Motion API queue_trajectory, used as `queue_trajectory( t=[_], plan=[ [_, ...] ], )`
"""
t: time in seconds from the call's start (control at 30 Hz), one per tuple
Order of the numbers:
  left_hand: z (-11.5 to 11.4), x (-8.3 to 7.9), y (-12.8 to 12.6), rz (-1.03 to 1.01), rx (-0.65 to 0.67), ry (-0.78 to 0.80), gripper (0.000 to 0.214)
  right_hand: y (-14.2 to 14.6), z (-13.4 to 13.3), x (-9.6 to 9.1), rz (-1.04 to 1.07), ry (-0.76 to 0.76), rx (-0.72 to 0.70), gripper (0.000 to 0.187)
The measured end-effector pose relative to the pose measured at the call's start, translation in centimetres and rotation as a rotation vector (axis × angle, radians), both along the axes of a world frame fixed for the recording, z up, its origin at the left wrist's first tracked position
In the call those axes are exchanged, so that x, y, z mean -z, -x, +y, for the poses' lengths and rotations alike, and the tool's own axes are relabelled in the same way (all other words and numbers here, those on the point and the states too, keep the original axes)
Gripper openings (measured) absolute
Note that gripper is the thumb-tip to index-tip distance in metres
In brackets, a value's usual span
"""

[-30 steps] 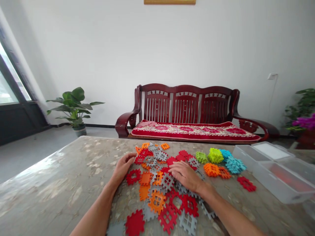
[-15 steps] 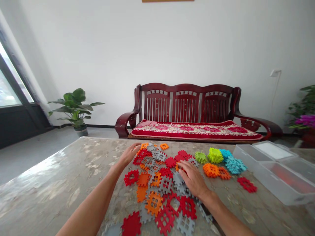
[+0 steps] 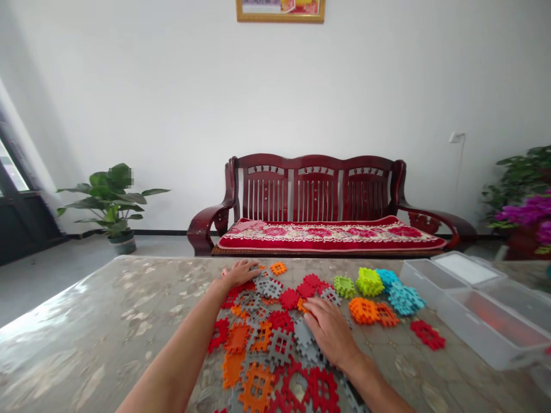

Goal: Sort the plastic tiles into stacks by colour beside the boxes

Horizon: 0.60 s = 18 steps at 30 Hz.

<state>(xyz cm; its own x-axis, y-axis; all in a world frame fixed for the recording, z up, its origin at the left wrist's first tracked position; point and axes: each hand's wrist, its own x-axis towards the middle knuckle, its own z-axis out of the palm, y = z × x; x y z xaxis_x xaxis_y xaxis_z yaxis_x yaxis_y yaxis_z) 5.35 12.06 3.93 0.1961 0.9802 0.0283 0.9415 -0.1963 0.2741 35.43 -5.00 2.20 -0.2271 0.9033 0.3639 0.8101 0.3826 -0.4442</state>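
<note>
A loose pile of notched plastic building tiles in red, grey and orange lies on the table before me. My left hand (image 3: pixel 240 273) is at the pile's far left edge, palm down, with its fingers stretched over the tiles there. It partly covers a red tile (image 3: pixel 247 285). Over the pile's right side, my right hand (image 3: pixel 330 328) has its thumb and forefinger closed on a small orange tile (image 3: pixel 302 305). Grey tiles (image 3: pixel 306 339) lie beneath this hand. Nearer to me are an orange window tile (image 3: pixel 256 388) and a red window tile (image 3: pixel 323 391).
Right of the pile stand groups of lime green tiles (image 3: pixel 369 281), blue tiles (image 3: pixel 406 299) and orange tiles (image 3: pixel 364 310). A red tile (image 3: pixel 427 334) lies near a clear plastic box (image 3: pixel 477 327). Beyond the table is a wooden bench (image 3: pixel 316 195).
My left hand has moved over the far left tiles and covers an orange one there. My right hand stays at the same orange tile. The camera view has tilted up and shifted slightly right.
</note>
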Motion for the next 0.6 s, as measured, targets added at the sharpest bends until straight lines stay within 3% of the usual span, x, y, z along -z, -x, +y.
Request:
queue_trajectory(
  t=[0.17, 0.4, 0.6],
  plan=[
    [-1.7, 0.3, 0.3, -0.022, 0.064, 0.007, 0.051, 0.2, 0.0, -0.3, -0.010, -0.009, 0.011, 0.031],
    [-4.7, -2.3, 1.0, -0.048, 0.186, 0.006, 0.048, 0.4, -0.2, -0.6, -0.023, -0.001, 0.008, 0.030],
    [-3.0, -4.1, -0.8, -0.031, 0.171, -0.023, 0.048, 0.3, -0.1, -0.2, -0.034, -0.001, 0.017, 0.033]
  ],
)
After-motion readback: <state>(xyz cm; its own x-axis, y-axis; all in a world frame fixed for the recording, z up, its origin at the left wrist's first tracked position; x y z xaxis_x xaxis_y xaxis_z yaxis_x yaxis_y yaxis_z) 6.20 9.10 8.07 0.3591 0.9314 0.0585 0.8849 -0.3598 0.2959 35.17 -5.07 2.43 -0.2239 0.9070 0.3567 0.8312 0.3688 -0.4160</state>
